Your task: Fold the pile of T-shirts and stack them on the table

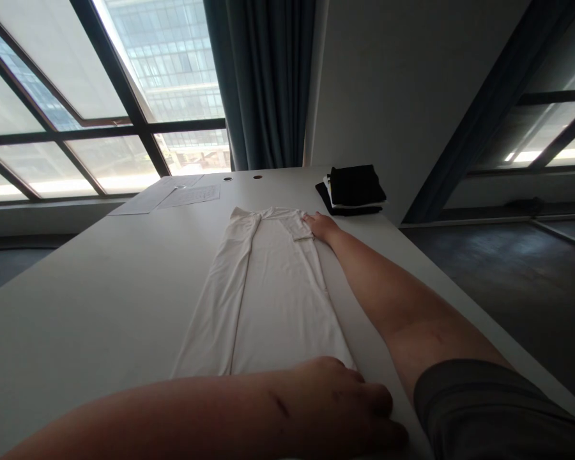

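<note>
A white T-shirt (282,294) lies lengthwise on the table, with its left side folded inward in a long strip. A short sleeve is turned in at its far right corner. My right hand (320,227) reaches out to that corner, its fingers closed on the fabric edge by the sleeve. Close to me, my left hand (338,406) crosses over the near part of the shirt. Its fingers are curled at the right edge of the cloth, and the fingertips are hidden. My left forearm covers the shirt's near end.
The white table (124,287) runs away toward the windows. A stack of folded dark clothes (357,185) with a white layer sits at the far right. Paper sheets (189,197) lie at the far left, near two round holes in the tabletop. A blue curtain (268,83) hangs behind.
</note>
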The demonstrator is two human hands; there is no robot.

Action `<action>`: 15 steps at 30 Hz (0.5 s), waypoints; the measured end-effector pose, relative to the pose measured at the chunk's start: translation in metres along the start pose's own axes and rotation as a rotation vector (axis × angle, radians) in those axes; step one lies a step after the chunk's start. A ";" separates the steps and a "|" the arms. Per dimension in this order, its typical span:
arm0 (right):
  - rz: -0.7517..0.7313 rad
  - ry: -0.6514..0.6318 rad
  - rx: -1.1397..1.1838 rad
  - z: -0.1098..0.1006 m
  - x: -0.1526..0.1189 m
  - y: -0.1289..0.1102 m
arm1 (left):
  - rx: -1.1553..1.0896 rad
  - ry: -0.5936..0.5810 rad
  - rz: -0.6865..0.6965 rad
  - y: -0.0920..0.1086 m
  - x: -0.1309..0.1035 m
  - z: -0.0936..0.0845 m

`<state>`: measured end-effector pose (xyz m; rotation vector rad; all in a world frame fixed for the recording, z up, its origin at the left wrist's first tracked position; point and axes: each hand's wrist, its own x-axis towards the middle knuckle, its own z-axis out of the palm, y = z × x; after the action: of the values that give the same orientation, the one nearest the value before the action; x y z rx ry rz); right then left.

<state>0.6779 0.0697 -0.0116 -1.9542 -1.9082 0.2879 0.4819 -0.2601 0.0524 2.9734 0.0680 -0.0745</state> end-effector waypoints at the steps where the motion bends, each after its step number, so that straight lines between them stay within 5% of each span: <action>1: -0.002 0.005 0.021 0.000 0.001 0.000 | 0.000 -0.028 0.006 0.001 0.001 -0.001; 7: 0.000 0.070 0.154 -0.008 0.001 -0.004 | 0.030 0.126 0.043 0.005 -0.016 -0.004; 15: -0.046 0.132 0.233 -0.012 0.010 -0.049 | 0.068 0.191 -0.118 0.025 -0.087 -0.023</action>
<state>0.6387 0.0774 0.0204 -1.7318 -1.7485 0.3422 0.3977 -0.2840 0.0839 3.0328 0.2705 0.1972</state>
